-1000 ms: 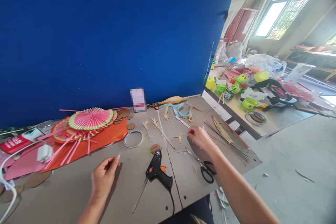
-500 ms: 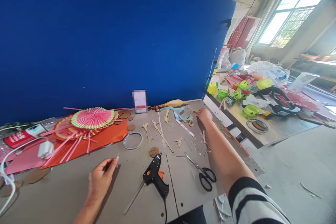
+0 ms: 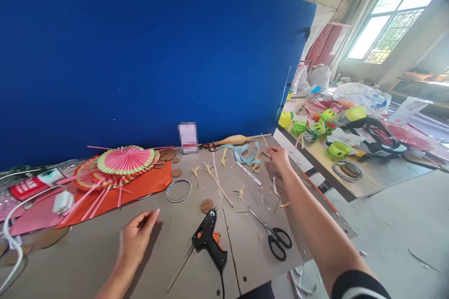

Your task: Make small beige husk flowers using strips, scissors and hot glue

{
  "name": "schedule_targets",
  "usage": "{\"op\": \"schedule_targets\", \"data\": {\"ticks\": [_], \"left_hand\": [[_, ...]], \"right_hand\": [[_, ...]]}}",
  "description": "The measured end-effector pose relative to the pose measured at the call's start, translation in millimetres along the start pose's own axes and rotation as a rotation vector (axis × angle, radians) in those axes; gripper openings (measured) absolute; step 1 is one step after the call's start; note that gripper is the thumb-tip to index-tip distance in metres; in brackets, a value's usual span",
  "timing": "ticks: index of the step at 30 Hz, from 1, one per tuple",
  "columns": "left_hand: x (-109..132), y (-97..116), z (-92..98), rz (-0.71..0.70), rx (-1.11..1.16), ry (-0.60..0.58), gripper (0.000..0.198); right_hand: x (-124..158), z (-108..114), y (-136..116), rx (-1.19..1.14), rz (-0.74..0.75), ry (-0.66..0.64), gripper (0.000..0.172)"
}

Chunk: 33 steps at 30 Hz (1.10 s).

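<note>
My left hand (image 3: 138, 233) hovers above the table at the lower left, thumb and fingertips pressed together. Anything in that pinch is too small to make out. My right hand (image 3: 278, 156) reaches to the far right corner of the table, its fingers closed. What they grip cannot be made out among pale dried strips. Just left of it lie a light blue ribbon (image 3: 242, 153) and a white marker (image 3: 249, 174). Between my hands rest a black glue gun (image 3: 209, 238) with a glue stick in it, and black-handled scissors (image 3: 277, 239), blades slightly apart.
Pink-and-green paper fans (image 3: 128, 161) lie on orange paper at the left. A silver ring (image 3: 178, 190), a cardboard disc (image 3: 206, 205) and dried husk pieces (image 3: 217, 182) are scattered across the table. A blue panel (image 3: 147, 56) stands behind. Another cluttered table (image 3: 379, 180) is at the right.
My right hand has shifted slightly right and down, its fingers still closed. My left hand keeps its pinch in nearly the same place. The view has moved a little.
</note>
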<state>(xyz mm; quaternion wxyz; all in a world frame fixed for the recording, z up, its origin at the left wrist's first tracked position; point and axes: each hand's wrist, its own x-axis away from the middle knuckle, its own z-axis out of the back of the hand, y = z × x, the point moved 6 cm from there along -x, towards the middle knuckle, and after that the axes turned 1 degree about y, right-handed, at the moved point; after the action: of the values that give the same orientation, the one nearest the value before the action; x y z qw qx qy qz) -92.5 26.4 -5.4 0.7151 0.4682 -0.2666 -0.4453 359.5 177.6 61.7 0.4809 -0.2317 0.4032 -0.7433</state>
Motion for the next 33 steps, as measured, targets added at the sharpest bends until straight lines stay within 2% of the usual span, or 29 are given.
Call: {"op": "schedule_targets", "data": {"ticks": [2,4,8,10,13,16,20,22,25,27,33], "left_hand": [[0.3,19.2,-7.7,0.007,0.049,-0.062,0.044],[5.4,49.1,-22.7,-0.009,0.118,-0.176,0.043],[30.0,115.9,-67.8,-0.025,0.266,-0.499,0.043],[43.0,140.1,-89.3,-0.004,0.375,-0.635,0.043],[52.7,157.7,-107.7,-0.021,0.436,-0.67,0.031],[55.8,154.6,-116.5,0.007,0.463,-0.674,0.026],[51.3,133.4,-117.8,0.184,0.566,-0.624,0.023],[47.4,123.1,-115.9,0.278,0.628,-0.584,0.022],[44.0,113.3,-114.2,0.379,0.719,-0.552,0.018],[44.3,109.9,-115.0,0.429,0.778,-0.545,0.014],[50.1,104.4,-119.2,0.538,0.893,-0.487,0.006]], "right_hand": [[22.6,-5.7,-13.1,-0.107,0.022,-0.15,0.027],[51.8,-13.9,-29.7,-0.21,0.064,-0.293,0.032],[116.0,-34.6,-56.5,-0.324,0.124,-0.53,0.033],[142.7,-43.4,-62.6,-0.326,0.136,-0.609,0.028],[168.8,-49.1,-64.8,-0.29,0.158,-0.656,0.024],[179.7,-45.4,-58.0,-0.226,0.156,-0.651,0.024],[183.7,-27.1,-24.5,-0.092,0.095,-0.635,0.025],[185.9,-12.6,-0.5,0.117,0.144,-0.574,0.025],[193.0,10.2,33.0,0.511,0.235,-0.377,0.011],[202.6,15.7,49.6,0.669,0.254,-0.357,0.008],[218.5,24.2,70.3,0.737,0.18,-0.407,0.01]]}}
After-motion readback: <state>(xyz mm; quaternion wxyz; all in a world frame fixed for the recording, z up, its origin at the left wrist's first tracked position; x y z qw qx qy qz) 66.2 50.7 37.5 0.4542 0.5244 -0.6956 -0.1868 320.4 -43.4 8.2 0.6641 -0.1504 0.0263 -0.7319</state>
